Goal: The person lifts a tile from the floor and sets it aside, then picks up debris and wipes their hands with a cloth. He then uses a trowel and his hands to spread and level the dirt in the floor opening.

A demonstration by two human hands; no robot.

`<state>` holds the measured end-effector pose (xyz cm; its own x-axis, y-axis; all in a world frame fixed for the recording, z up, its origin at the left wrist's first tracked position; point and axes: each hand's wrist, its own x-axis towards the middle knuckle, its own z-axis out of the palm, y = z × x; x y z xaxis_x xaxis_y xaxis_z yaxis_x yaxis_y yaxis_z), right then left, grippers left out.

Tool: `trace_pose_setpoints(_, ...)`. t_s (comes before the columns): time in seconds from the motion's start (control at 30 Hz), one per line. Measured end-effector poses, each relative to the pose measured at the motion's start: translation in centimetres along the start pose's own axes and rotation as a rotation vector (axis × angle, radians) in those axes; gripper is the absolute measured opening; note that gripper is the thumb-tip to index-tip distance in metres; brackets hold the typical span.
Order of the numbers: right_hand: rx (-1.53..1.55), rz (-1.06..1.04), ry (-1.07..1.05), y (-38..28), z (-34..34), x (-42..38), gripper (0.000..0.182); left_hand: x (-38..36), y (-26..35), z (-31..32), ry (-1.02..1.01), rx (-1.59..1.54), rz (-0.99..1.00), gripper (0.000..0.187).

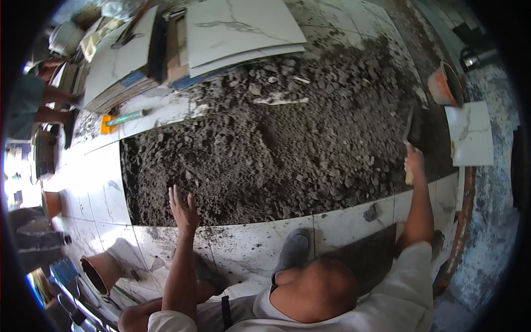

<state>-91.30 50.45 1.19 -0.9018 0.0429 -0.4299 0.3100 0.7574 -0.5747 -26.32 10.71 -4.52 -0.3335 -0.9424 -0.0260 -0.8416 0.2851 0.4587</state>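
Note:
A wide bed of grey, crumbly mortar (249,160) fills the gap between white marbled floor tiles (249,246). Over its near left edge my left hand (183,210) is held with the fingers spread and nothing in it. At the right end my right hand (414,161) grips the handle of a trowel (410,126), whose dark blade points away from me near the mortar's right edge. Whether the blade touches the mortar is hard to tell.
Stacked tiles (238,27) stand beyond the mortar, with a mallet (126,118) left of them. Buckets stand at the right (442,86) and near left (105,271). A loose tile (470,133) lies far right. Other people's legs (52,105) show at left.

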Motion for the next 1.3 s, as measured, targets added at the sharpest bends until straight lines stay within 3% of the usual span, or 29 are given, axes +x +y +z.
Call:
trace_pose_setpoints(0.07, -0.090, -0.045, -0.158, -1.9, 2.8, -2.5, 0.042, -0.3, -1.0, 0.6, -0.004, 0.042, -0.009, 0.063)
trace_pose_setpoints(0.13, -0.120, -0.161, -0.407, -5.8, 10.3, -10.6, 0.040, -0.6, -1.0, 0.8, -0.044, 0.030, -0.036, 0.064)
trace_pose_setpoints(0.17, -0.050, -0.090, -0.645, -7.9, 14.1, -14.8, 0.037, -0.8, -0.9, 0.9, -0.052, 0.026, -0.056, 0.064)
trace_pose_setpoints(0.2, -0.014, -0.326, -0.876, -7.1, 19.5, -16.3, 0.035, -0.9, -0.7, 1.0, -0.064, 0.019, -0.069, 0.064)
trace_pose_setpoints(0.23, -0.313, -0.312, -0.828, -12.7, 21.8, -23.9, 0.035, -1.0, -0.7, 1.0, -0.072, 0.019, -0.066, 0.065)
trace_pose_setpoints(0.33, -0.351, -0.414, -1.039, -15.1, 33.3, -29.0, 0.047, -1.3, -0.3, 0.6, -0.079, 0.016, -0.063, 0.064)
trace_pose_setpoints(0.37, -0.325, -0.639, -0.854, -12.3, 38.9, -27.4, 0.051, -1.3, -0.4, 0.1, -0.077, 0.019, -0.064, 0.064)
trace_pose_setpoints(0.4, -0.330, -0.639, -0.859, -12.4, 38.4, -27.4, 0.051, -1.6, -0.5, -0.3, -0.070, 0.014, -0.072, 0.064)
trace_pose_setpoints(0.47, -0.293, -0.403, -0.915, -13.7, 34.9, -26.1, 0.054, -1.1, -0.5, -1.1, -0.054, -0.003, -0.082, 0.064)
trace_pose_setpoints(0.5, -0.080, -0.196, -0.852, -12.9, 31.6, -24.8, 0.048, -1.0, -0.7, -1.8, -0.031, -0.016, -0.100, 0.064)
trace_pose_setpoints(0.53, -0.157, -0.213, -0.710, -10.8, 29.6, -21.5, 0.056, -1.2, -1.2, -2.2, -0.018, -0.028, -0.119, 0.063)
trace_pose_setpoints(0.57, 0.091, -0.145, -0.801, -7.8, 27.6, -17.2, 0.049, -0.6, -2.7, -2.1, 0.017, -0.018, -0.085, 0.063)
trace_pose_setpoints(0.63, -0.233, -0.094, -0.537, -5.6, 20.8, -12.0, 0.038, -1.4, -4.8, -1.9, 0.049, -0.006, -0.077, 0.062)
trace_pose_setpoints(0.67, -0.092, -0.108, -0.567, -3.1, 17.7, -9.5, 0.036, -0.8, -4.8, -1.9, 0.061, -0.014, -0.085, 0.062)
trace_pose_setpoints(0.7, -0.286, -0.109, -0.325, -4.4, 15.8, -11.7, 0.035, -0.7, -4.4, -2.0, 0.042, 0.015, -0.119, 0.060)
trace_pose_setpoints(0.73, -0.312, -0.093, -0.318, -4.3, 15.3, -13.1, 0.035, -0.8, -4.6, -1.5, 0.038, 0.008, -0.095, 0.059)
trace_pose_setpoints(0.8, -0.113, -0.035, -0.528, -4.2, 15.6, -16.3, 0.033, -1.3, -4.5, 0.4, 0.008, 0.018, -0.070, 0.058)
trace_pose_setpoints(0.87, -0.242, -0.044, -0.684, -5.6, 19.3, -24.5, 0.032, -1.6, -3.0, 2.1, -0.041, -0.031, -0.070, 0.058)
trace_pose_setpoints(0.9, -0.204, -0.076, -0.864, -4.1, 21.6, -26.4, 0.036, -1.6, -2.2, 3.1, -0.062, -0.087, -0.075, 0.058)
trace_pose_setpoints(0.93, -0.389, -0.149, -0.918, -3.5, 24.3, -28.3, 0.044, -1.7, -1.0, 3.7, -0.090, -0.104, -0.067, 0.058)
trace_pose_setpoints(1.0, -0.325, -0.372, -0.920, 0.1, 28.2, -28.0, 0.046, -1.6, 0.9, 4.3, -0.125, -0.121, -0.011, 0.058)
trace_pose_setpoints(1.07, -0.294, -0.313, -0.698, -1.4, 25.8, -26.6, 0.046, -0.4, 2.3, 3.1, -0.130, -0.105, 0.004, 0.058)
trace_pose_setpoints(1.1, -0.194, -0.078, -0.709, -2.2, 23.1, -24.5, 0.043, -0.4, 2.8, 2.5, -0.137, -0.089, 0.012, 0.057)
trace_pose_setpoints(1.13, -0.011, -0.006, -0.803, -0.1, 20.7, -20.7, 0.041, 0.0, 2.2, 2.2, -0.121, -0.101, 0.010, 0.057)
trace_pose_setpoints(1.2, -0.217, -0.028, -0.412, -0.2, 15.7, -17.3, 0.039, 1.2, 1.0, 1.8, -0.060, -0.035, 0.062, 0.057)
trace_pose_setpoints(1.23, -0.060, 0.082, -0.458, 0.7, 12.3, -14.3, 0.042, 1.8, 1.0, 1.1, -0.063, -0.039, 0.038, 0.056)
trace_pose_setpoints(1.27, -0.021, 0.005, -0.455, 2.3, 9.9, -11.0, 0.044, 2.6, 0.9, 1.3, -0.043, -0.039, 0.038, 0.056)
trace_pose_setpoints(1.3, -0.222, 0.047, -0.337, 1.4, 8.4, -10.0, 0.045, 2.7, 0.4, 1.2, -0.045, -0.020, 0.036, 0.057)
